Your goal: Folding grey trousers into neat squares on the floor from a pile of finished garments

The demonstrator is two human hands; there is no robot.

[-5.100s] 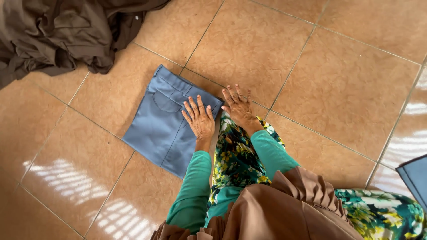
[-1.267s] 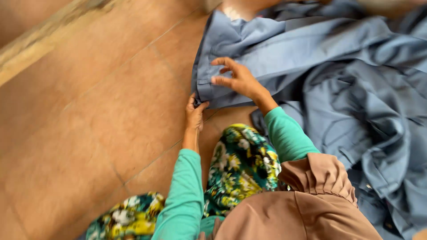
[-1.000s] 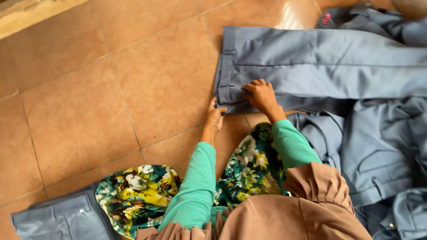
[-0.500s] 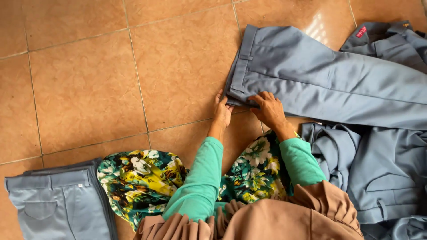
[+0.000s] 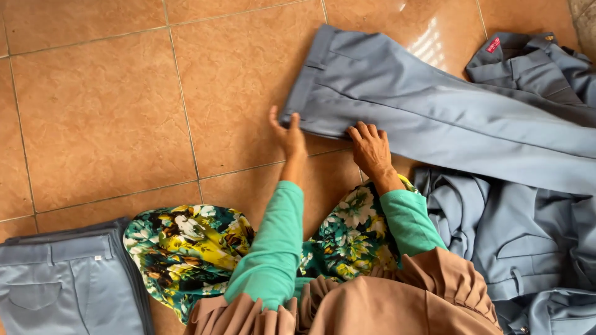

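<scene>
Trousers (image 5: 447,118), grey-blue, lie flat on the tiled floor (image 5: 99,111), waistband toward me at upper centre, legs running off to the right. My left hand (image 5: 288,133) rests at the waistband's near corner, fingers loosely spread, thumb on the cloth edge; the grip is open and pinches nothing that I can see. My right hand (image 5: 370,147) lies palm down on the lower edge of the same trousers, just beside the left, fingers bent, pressing flat rather than closed around the fabric.

Around: a heap of like-coloured garments (image 5: 521,248) at right, its upper edge under the trouser legs. Another garment (image 5: 528,59) at top right carries a small red label (image 5: 493,44), rectangular, at its collar. A folded pair (image 5: 62,285) sits at lower left, well apart, beside my floral-print knee (image 5: 180,248). Nothing lies between my hands and the waistband.
</scene>
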